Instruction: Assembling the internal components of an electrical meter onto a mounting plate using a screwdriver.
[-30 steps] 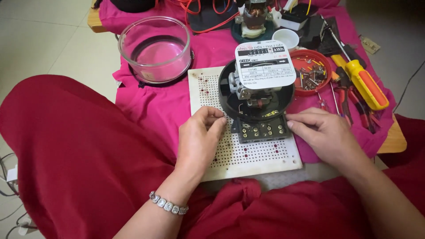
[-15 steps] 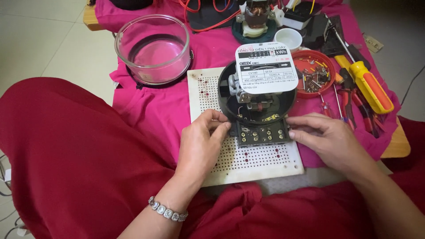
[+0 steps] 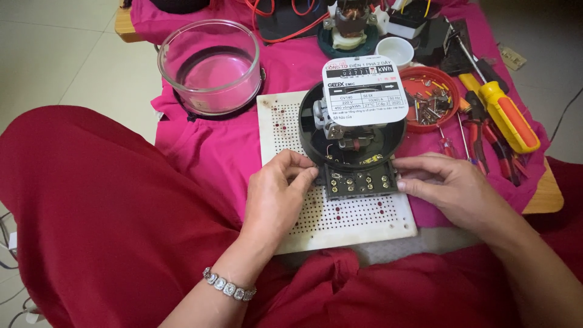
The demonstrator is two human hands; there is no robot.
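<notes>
An electricity meter (image 3: pixel 355 130) with a round black base and a white dial plate lies on a white perforated board (image 3: pixel 340 218). Its black terminal block (image 3: pixel 358 181) with several brass screws faces me. My left hand (image 3: pixel 276 194) grips the left side of the terminal block with the fingertips. My right hand (image 3: pixel 449 191) holds the block's right side, thumb and fingers pressed against it. A bracelet sits on my left wrist.
A round clear glass cover (image 3: pixel 209 67) stands at the back left on the pink cloth (image 3: pixel 206 146). A red dish of small parts (image 3: pixel 431 100), a yellow-orange screwdriver (image 3: pixel 504 115), pliers (image 3: pixel 486 136), a small white cup (image 3: pixel 395 51) and a motor part (image 3: pixel 351 27) lie to the right and behind.
Both hands stay on the terminal block; the fingers have shifted slightly along its sides. The view has moved a little.
</notes>
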